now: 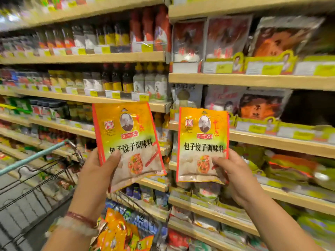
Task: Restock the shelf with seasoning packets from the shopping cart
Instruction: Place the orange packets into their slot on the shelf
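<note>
The carry-to-shelf step looks in hand: the left hand (98, 171) pinches one seasoning packet (126, 140) by its lower edge, the right hand (233, 175) pinches a second packet (203, 144) likewise, both upright before the shelf (272, 81); next, seemingly, each needs a matching slot toward three o'clock. Both packets are orange-yellow, glossy and flat; more lie in the shopping cart (36, 154) at seven o'clock.

Two orange-yellow seasoning packets are being held upright facing the shelf: left packet (126, 140) tilting slightly, right packet (203, 144) straight; more probably lying in the cart (116, 232).
</note>
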